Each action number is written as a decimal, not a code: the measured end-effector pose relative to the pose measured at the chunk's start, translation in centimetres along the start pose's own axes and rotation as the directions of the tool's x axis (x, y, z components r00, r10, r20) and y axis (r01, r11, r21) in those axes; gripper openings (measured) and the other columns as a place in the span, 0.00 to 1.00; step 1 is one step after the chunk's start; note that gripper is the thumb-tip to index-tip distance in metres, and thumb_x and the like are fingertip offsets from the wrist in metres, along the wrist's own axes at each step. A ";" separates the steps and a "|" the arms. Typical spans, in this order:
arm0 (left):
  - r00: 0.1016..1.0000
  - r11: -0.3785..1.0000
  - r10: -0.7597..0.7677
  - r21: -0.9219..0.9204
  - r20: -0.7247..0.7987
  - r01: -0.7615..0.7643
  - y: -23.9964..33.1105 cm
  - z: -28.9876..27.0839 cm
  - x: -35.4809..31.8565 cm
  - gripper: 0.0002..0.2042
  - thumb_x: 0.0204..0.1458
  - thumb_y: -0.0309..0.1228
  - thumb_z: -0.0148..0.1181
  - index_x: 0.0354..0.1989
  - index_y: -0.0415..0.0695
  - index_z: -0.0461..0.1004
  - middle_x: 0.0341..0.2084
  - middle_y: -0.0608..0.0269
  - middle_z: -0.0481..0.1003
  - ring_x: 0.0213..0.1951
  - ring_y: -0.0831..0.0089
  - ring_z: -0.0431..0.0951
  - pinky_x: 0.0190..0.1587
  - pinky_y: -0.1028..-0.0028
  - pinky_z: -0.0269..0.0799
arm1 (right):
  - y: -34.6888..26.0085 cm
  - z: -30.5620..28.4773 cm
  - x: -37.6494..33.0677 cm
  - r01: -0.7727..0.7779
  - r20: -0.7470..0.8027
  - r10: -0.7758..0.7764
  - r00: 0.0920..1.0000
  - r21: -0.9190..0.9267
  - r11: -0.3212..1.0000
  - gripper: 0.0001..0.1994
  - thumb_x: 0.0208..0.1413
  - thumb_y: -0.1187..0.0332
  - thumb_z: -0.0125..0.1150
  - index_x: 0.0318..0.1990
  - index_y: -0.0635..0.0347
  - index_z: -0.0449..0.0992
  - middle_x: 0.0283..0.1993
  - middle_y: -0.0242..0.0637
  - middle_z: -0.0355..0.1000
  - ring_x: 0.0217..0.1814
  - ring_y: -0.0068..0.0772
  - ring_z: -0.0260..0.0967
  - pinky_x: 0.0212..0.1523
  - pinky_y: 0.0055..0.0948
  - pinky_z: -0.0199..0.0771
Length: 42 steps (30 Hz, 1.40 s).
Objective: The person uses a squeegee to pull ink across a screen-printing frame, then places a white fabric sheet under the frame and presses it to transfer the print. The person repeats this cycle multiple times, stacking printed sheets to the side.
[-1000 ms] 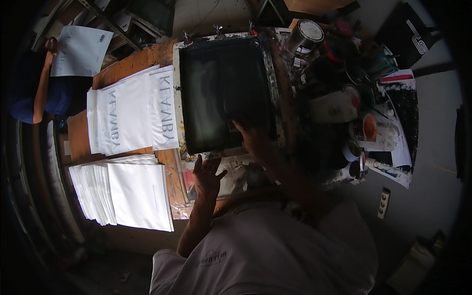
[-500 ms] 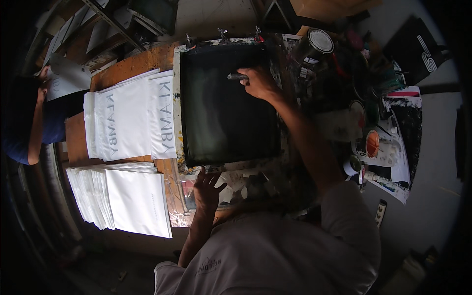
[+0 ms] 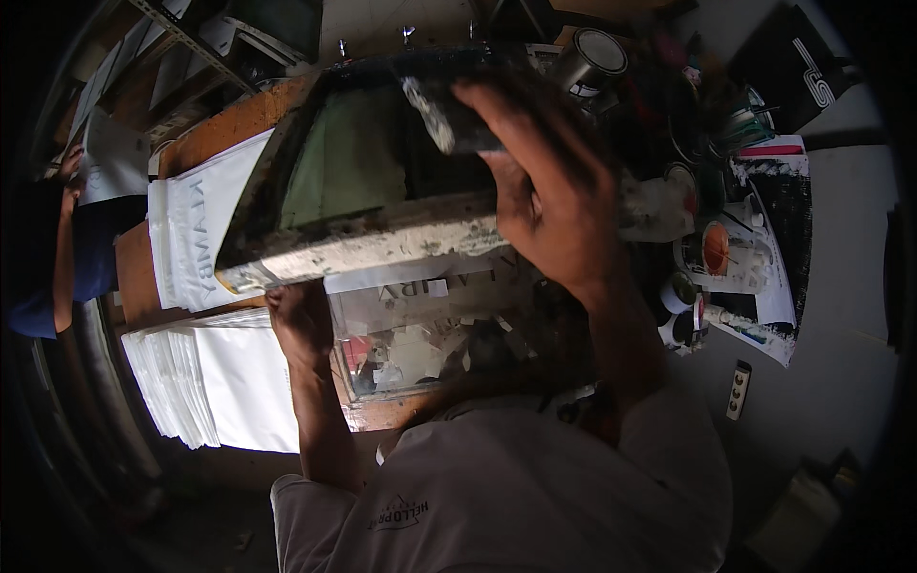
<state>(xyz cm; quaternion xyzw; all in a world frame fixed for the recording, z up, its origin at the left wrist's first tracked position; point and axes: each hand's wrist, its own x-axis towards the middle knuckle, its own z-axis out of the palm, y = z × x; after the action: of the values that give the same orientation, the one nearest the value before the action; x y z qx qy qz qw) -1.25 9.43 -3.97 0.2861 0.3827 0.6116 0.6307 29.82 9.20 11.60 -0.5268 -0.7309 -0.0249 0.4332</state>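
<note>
A screen-printing frame (image 3: 382, 246) is tilted up, its near edge raised off the glass-topped board (image 3: 382, 392). The fingers of my left hand (image 3: 302, 323) are closed on the frame's near left corner from below. My right hand (image 3: 564, 215), somewhat blurred, is wrapped round an ink-stained squeegee (image 3: 430, 116) above the dark mesh, close to the frame's right side. Beneath the raised frame lies a white bag (image 3: 358, 280) with grey lettering, partly hidden by the frame.
Printed white bags (image 3: 196, 239) overlap left of the frame; a stack of white bags (image 3: 239, 387) lies nearer. Clamps (image 3: 408, 36) stand at the back. Paint cans (image 3: 602, 53) and ink pots (image 3: 716, 246) crowd the right. A co-worker's hands (image 3: 72, 177) hold a white bag at far left.
The frame has gone from lying flat to tilted up, uncovering the bag below. My left hand has moved left and closed on its corner; my right hand has come nearer with the squeegee.
</note>
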 end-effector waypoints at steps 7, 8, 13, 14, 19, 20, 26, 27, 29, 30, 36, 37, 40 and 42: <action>0.885 -0.268 0.314 0.862 -0.345 0.431 -5.2 -9.5 11.7 0.26 0.55 0.56 0.60 0.47 0.44 0.73 0.54 0.49 0.68 0.59 0.48 0.65 0.52 0.40 0.63 | -1.8 -3.4 10.9 -0.312 0.241 0.312 0.919 -0.039 0.949 0.13 0.55 0.80 0.54 0.48 0.64 0.77 0.33 0.46 0.77 0.29 0.35 0.72 0.32 0.38 0.69; 0.939 -0.258 0.247 0.918 -0.240 0.302 -5.5 -9.5 12.1 0.22 0.58 0.51 0.60 0.43 0.42 0.74 0.50 0.50 0.71 0.55 0.50 0.69 0.49 0.45 0.66 | -1.7 -4.2 12.5 -0.364 0.315 0.365 0.876 -0.064 0.929 0.13 0.56 0.80 0.53 0.48 0.64 0.77 0.31 0.46 0.77 0.27 0.33 0.71 0.30 0.37 0.68; 0.973 0.273 0.229 0.960 -0.006 -0.058 -0.7 -9.5 11.0 0.13 0.63 0.36 0.56 0.33 0.39 0.74 0.25 0.63 0.72 0.29 0.71 0.69 0.33 0.67 0.67 | -2.3 -3.2 16.3 -0.471 0.280 0.504 0.817 -0.179 0.864 0.15 0.60 0.75 0.55 0.54 0.61 0.78 0.36 0.44 0.79 0.31 0.31 0.73 0.36 0.35 0.72; 0.970 0.404 0.233 0.902 0.063 -0.156 0.7 -7.5 11.9 0.12 0.64 0.34 0.55 0.31 0.39 0.73 0.20 0.66 0.71 0.24 0.75 0.68 0.30 0.71 0.67 | -3.9 -3.2 17.9 -0.610 0.155 0.671 0.725 -0.307 0.731 0.16 0.60 0.74 0.56 0.56 0.60 0.77 0.37 0.45 0.80 0.32 0.31 0.73 0.37 0.35 0.72; 0.996 0.328 0.077 0.942 0.046 -0.069 1.0 -11.1 13.6 0.11 0.61 0.33 0.60 0.31 0.38 0.74 0.22 0.63 0.74 0.25 0.74 0.70 0.33 0.72 0.68 | -1.5 -4.2 17.2 -0.357 0.215 0.402 0.890 -0.219 0.908 0.18 0.61 0.70 0.58 0.59 0.59 0.77 0.46 0.48 0.80 0.41 0.33 0.77 0.46 0.34 0.74; 0.993 0.329 0.107 0.940 0.056 -0.089 1.2 -11.3 13.4 0.11 0.61 0.33 0.60 0.31 0.38 0.74 0.22 0.63 0.75 0.25 0.74 0.70 0.33 0.72 0.68 | -1.6 -3.7 17.3 -0.359 0.210 0.403 0.891 -0.216 0.908 0.18 0.61 0.70 0.59 0.59 0.59 0.77 0.47 0.48 0.80 0.43 0.34 0.77 0.48 0.34 0.73; 0.962 0.190 0.190 0.954 0.195 -0.230 3.2 -9.0 16.8 0.10 0.61 0.33 0.61 0.33 0.39 0.74 0.24 0.57 0.77 0.26 0.67 0.74 0.34 0.69 0.70 | 0.9 -2.7 17.5 -0.357 0.205 0.388 0.899 -0.175 0.918 0.20 0.59 0.71 0.63 0.59 0.61 0.75 0.52 0.49 0.79 0.53 0.39 0.76 0.57 0.32 0.70; 0.942 0.142 0.214 0.946 0.257 -0.290 3.3 -9.2 18.0 0.10 0.61 0.33 0.61 0.33 0.39 0.74 0.24 0.55 0.77 0.26 0.65 0.74 0.34 0.68 0.70 | 0.6 -2.9 17.6 -0.375 0.213 0.412 0.886 -0.194 0.907 0.19 0.59 0.71 0.63 0.58 0.61 0.76 0.52 0.49 0.78 0.53 0.39 0.76 0.57 0.32 0.70; 0.880 0.052 0.308 0.918 0.361 -0.394 4.1 -12.5 22.1 0.10 0.60 0.34 0.62 0.33 0.38 0.74 0.26 0.49 0.78 0.28 0.56 0.77 0.35 0.65 0.72 | -0.7 -3.3 17.7 -0.402 0.229 0.449 0.864 -0.224 0.888 0.19 0.59 0.70 0.63 0.58 0.61 0.76 0.53 0.49 0.78 0.53 0.40 0.76 0.57 0.32 0.70; 0.882 0.009 0.332 0.934 0.333 -0.356 5.3 -15.2 24.2 0.11 0.60 0.35 0.62 0.33 0.38 0.74 0.26 0.48 0.78 0.29 0.54 0.78 0.35 0.63 0.72 | -1.5 -3.5 17.5 -0.400 0.222 0.443 0.869 -0.212 0.892 0.19 0.59 0.70 0.63 0.58 0.61 0.76 0.53 0.50 0.78 0.54 0.41 0.76 0.57 0.33 0.70; 0.932 -0.254 0.350 0.967 0.090 0.002 17.2 -33.9 22.0 0.15 0.58 0.42 0.63 0.37 0.39 0.77 0.29 0.48 0.80 0.35 0.49 0.81 0.39 0.56 0.74 | -0.6 -2.8 17.6 -0.362 0.206 0.411 0.888 -0.236 0.902 0.20 0.59 0.69 0.63 0.60 0.60 0.75 0.55 0.49 0.77 0.56 0.41 0.75 0.57 0.34 0.70; 0.915 -0.230 0.403 0.967 -0.005 0.107 18.8 -35.1 20.2 0.16 0.58 0.43 0.63 0.42 0.41 0.78 0.33 0.50 0.81 0.39 0.50 0.81 0.42 0.55 0.75 | -0.6 -2.5 17.4 -0.359 0.177 0.412 0.894 -0.265 0.895 0.20 0.59 0.69 0.63 0.60 0.60 0.75 0.55 0.49 0.77 0.56 0.41 0.75 0.58 0.33 0.70; 0.642 -0.557 0.733 0.740 0.226 0.377 18.1 -33.5 16.0 0.21 0.58 0.44 0.61 0.54 0.43 0.74 0.46 0.51 0.78 0.52 0.52 0.76 0.53 0.54 0.70 | -3.1 -3.9 18.1 -0.530 0.281 0.561 0.779 -0.182 0.828 0.21 0.60 0.70 0.64 0.61 0.64 0.74 0.60 0.51 0.74 0.62 0.42 0.72 0.63 0.33 0.67; 0.629 -0.452 0.727 0.882 0.277 0.134 14.1 -27.1 14.2 0.18 0.57 0.41 0.63 0.49 0.42 0.74 0.43 0.50 0.77 0.49 0.51 0.75 0.54 0.57 0.70 | -0.8 -2.5 17.2 -0.476 0.136 0.505 0.852 -0.196 0.857 0.24 0.59 0.70 0.65 0.62 0.69 0.71 0.62 0.52 0.73 0.64 0.41 0.71 0.65 0.32 0.65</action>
<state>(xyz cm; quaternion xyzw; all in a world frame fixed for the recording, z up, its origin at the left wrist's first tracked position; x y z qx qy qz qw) -32.18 21.81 -8.85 0.5817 0.7284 0.2603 -0.2514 29.53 20.53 24.84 -0.7283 -0.6041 0.0784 0.3138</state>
